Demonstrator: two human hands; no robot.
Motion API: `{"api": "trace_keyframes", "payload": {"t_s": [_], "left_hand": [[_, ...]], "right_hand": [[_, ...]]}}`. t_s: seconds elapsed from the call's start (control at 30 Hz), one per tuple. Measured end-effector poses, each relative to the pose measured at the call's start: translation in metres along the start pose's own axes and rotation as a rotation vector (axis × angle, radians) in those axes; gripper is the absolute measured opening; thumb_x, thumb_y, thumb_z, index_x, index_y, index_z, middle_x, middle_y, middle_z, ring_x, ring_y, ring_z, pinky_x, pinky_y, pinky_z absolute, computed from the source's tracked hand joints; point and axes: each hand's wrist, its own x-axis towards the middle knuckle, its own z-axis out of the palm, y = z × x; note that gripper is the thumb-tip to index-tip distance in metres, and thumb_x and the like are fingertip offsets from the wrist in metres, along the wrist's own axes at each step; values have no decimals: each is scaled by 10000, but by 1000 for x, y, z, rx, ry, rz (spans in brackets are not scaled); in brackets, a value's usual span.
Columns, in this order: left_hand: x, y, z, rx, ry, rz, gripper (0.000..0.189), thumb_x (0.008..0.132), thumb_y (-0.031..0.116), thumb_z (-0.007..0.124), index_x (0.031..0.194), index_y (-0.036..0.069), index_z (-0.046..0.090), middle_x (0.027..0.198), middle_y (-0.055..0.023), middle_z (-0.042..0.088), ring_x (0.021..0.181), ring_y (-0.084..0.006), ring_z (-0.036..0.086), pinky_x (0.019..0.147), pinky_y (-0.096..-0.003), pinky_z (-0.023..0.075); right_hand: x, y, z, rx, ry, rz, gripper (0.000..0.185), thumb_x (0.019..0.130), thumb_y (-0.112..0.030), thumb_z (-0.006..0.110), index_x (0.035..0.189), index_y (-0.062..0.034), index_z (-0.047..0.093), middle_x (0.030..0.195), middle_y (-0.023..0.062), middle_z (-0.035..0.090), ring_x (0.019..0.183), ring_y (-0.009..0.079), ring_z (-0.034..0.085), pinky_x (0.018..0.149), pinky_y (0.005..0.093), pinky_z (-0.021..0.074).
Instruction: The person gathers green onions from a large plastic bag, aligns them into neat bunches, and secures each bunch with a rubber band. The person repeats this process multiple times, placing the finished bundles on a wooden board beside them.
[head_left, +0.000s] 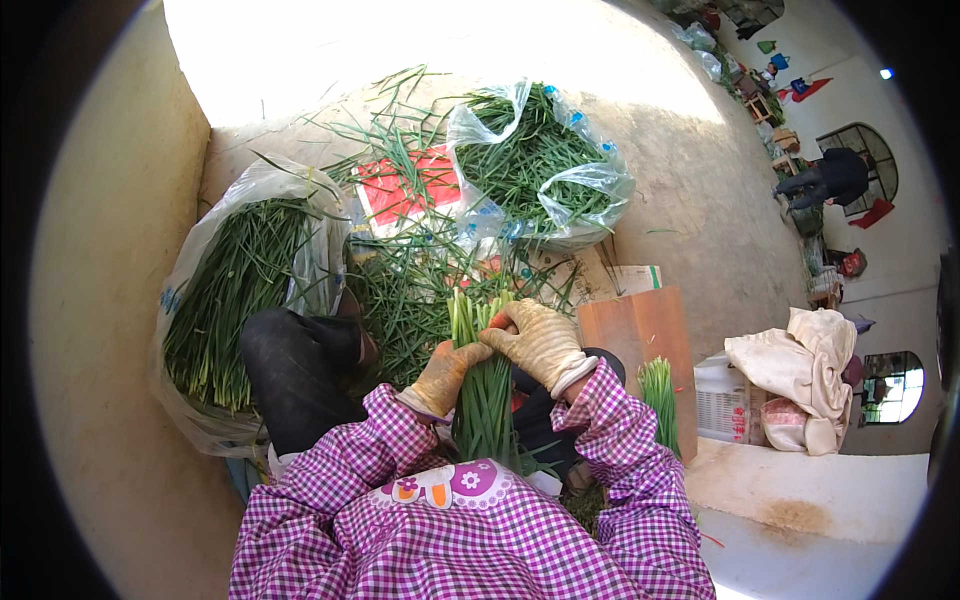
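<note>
A bunch of long green leafy stalks (484, 412), likely Chinese chives, lies over my lap with its pale ends pointing away from me. My left hand (444, 379), in a stained work glove, is closed round the bunch from the left. From the right, my right hand (541, 343), gloved too, has its thumb and fingers at the pale ends, close to the left thumb. Whether it pinches single stalks cannot be told. A smaller bunch of the stalks (658, 405) rests on a brown board (637, 322) to my right.
An open plastic bag of long stalks (240, 300) stands at left, another bag of green leaves (525, 157) ahead. Loose leaves (405, 300) litter the floor between. A white crate (724, 405) and cream cloth (802, 375) are at right. A person (836, 176) stands far off.
</note>
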Motion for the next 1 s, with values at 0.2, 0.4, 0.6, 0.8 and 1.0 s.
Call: {"api": "trace_keyframes", "payload": {"t_s": [0.2, 0.4, 0.6, 0.8, 1.0], "left_hand": [[2, -4, -2, 22, 53, -28, 281, 879, 82, 666, 1146, -4, 636, 997, -78, 712, 847, -175, 701, 766, -309, 578], [-1, 3, -2, 90, -1, -53, 289, 881, 91, 664, 1151, -8, 634, 1003, -78, 706, 836, -172, 692, 761, -301, 568], [-2, 4, 0, 82, -42, -76, 314, 862, 71, 660, 1162, -15, 632, 1006, -81, 704, 844, -180, 691, 768, -306, 566], [6, -3, -5, 99, 5, -43, 318, 836, 44, 682, 1145, -18, 642, 999, -88, 706, 856, -186, 694, 810, -318, 564], [9, -6, -7, 141, 41, -53, 316, 841, 44, 683, 1149, -12, 646, 1013, -90, 708, 863, -189, 694, 811, -321, 564]], "right_hand": [[6, 12, 6, 115, -46, 47, 384, 850, -432, 661, 957, -66, 713, 956, 183, 698, 923, 362, 660, 850, 445, 496], [4, 23, 10, 197, -104, 101, 385, 812, -428, 711, 949, -69, 729, 944, 169, 706, 936, 342, 668, 861, 420, 508], [6, 22, 12, 311, -91, 126, 363, 819, -426, 699, 925, -80, 724, 946, 163, 698, 929, 342, 664, 847, 425, 504], [-1, 7, 6, 6, -55, 42, 370, 839, -415, 661, 966, -71, 708, 961, 164, 696, 918, 354, 670, 811, 445, 510], [2, 1, 5, -28, -76, 57, 371, 843, -396, 629, 964, -52, 696, 974, 188, 689, 909, 384, 658, 829, 462, 504]]}}
